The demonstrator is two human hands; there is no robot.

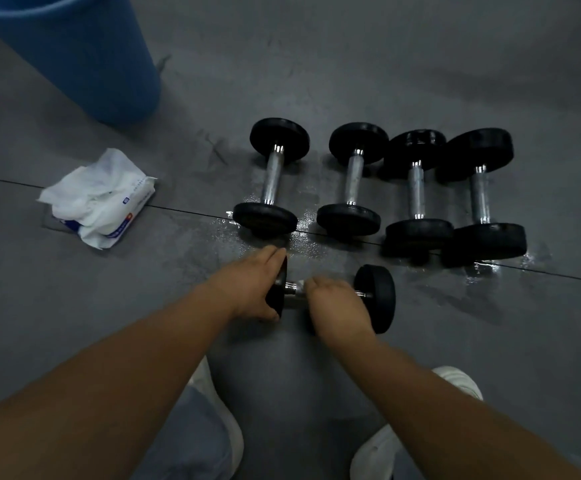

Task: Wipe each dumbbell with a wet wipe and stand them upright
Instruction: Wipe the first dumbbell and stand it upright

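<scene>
A black dumbbell (376, 296) with a chrome handle lies on its side on the grey floor in front of me. My left hand (252, 289) grips its left weight plate, fingers over the top edge. My right hand (337, 304) is wrapped around the handle; a bit of white wipe shows by its fingers. Behind it, several dumbbells stand upright in a row, from the leftmost dumbbell (272, 178) to the rightmost dumbbell (481, 195). A pack of wet wipes (98, 197) with loose white wipes lies at the left.
A blue bucket (85, 53) stands at the back left. The floor (316, 251) around the upright dumbbells glistens with wet patches. My white shoes (458, 381) and knees are at the bottom edge.
</scene>
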